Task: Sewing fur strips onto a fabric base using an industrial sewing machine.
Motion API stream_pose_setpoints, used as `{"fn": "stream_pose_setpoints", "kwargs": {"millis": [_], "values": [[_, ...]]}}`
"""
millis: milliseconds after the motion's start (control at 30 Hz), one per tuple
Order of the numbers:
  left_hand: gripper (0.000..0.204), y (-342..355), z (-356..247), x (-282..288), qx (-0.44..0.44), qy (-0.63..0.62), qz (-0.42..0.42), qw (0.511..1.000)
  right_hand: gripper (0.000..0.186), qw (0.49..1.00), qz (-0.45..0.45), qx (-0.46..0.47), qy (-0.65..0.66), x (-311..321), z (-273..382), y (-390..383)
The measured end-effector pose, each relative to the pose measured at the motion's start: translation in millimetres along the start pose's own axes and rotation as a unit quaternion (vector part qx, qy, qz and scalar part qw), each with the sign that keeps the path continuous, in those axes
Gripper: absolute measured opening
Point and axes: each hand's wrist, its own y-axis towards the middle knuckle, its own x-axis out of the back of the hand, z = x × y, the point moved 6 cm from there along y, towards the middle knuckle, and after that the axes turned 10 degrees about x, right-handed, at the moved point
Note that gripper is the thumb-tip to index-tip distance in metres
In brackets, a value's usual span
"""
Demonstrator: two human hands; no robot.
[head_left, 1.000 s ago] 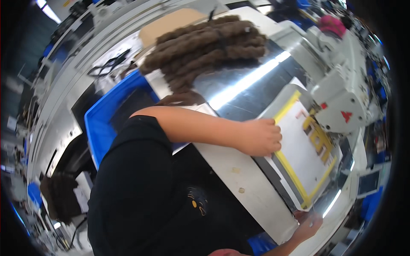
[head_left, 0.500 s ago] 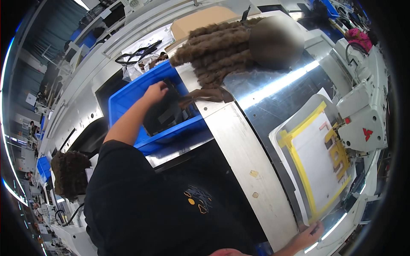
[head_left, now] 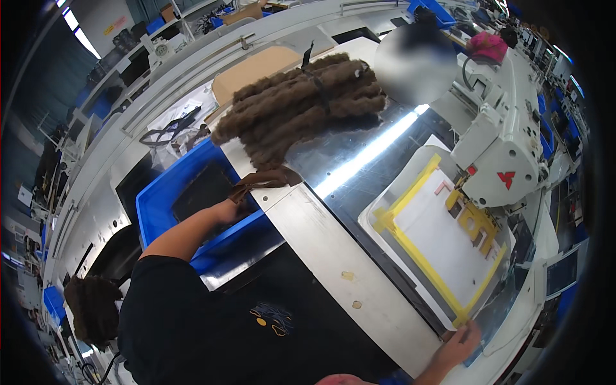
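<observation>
My left hand (head_left: 224, 210) reaches into a blue bin (head_left: 153, 200) at the brown fabric strips (head_left: 262, 179) over its right edge; its fingers are hidden there. My right hand (head_left: 463, 341) is at the lower front corner of a grey template board with yellow tape (head_left: 410, 237) and a white panel, its fingers curled; what they hold is hidden. The board lies on a metal bed under the white machine head (head_left: 497, 167). Brown furry rolls (head_left: 301, 96), bound with a dark strap, lie above the bin.
A pale worktable edge (head_left: 333, 256) runs between me and the board. Tan card (head_left: 250, 67) and white sheets with black straps (head_left: 170, 125) lie behind the bin. A small screen (head_left: 559, 269) stands at right, brown fur (head_left: 93, 308) at far left.
My left hand has left the board's left edge and gone into the blue bin, then down to the brown strips. My right hand stays at the board's lower corner. The view has shifted.
</observation>
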Motion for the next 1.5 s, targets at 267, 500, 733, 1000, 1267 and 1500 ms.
{"fn": "stream_pose_setpoints", "kwargs": {"millis": [267, 500, 733, 1000, 1267, 1500], "values": [[0.029, -18.8, -25.9, 32.6, 0.264, 0.192, -0.013, 0.945, 0.024, 0.972, 0.065, -0.185, 0.13, 0.8, 0.1, 1.9], [0.048, 14.0, 0.4, 14.3, -0.032, -0.246, -0.129, 0.96, 0.02, 0.964, 0.038, -0.192, 0.18, -1.4, 5.9, 3.7], [0.05, 53.6, 0.3, -0.5, -0.078, -0.175, -0.028, 0.981, 0.02, 0.981, 0.044, -0.148, 0.119, 18.1, 26.1, 18.2], [0.051, 111.2, -11.8, -7.9, -0.131, -0.071, 0.072, 0.986, 0.02, 0.975, 0.052, -0.169, 0.138, 20.4, 28.8, 23.5], [0.053, 120.5, 18.7, -13.6, -0.134, 0.034, 0.153, 0.979, 0.019, 0.978, 0.044, -0.162, 0.124, 24.1, 28.5, 22.9], [0.055, 112.9, 57.5, -14.0, -0.115, 0.124, 0.218, 0.961, 0.018, 0.981, 0.04, -0.148, 0.122, 19.1, 30.8, 24.4]]}}
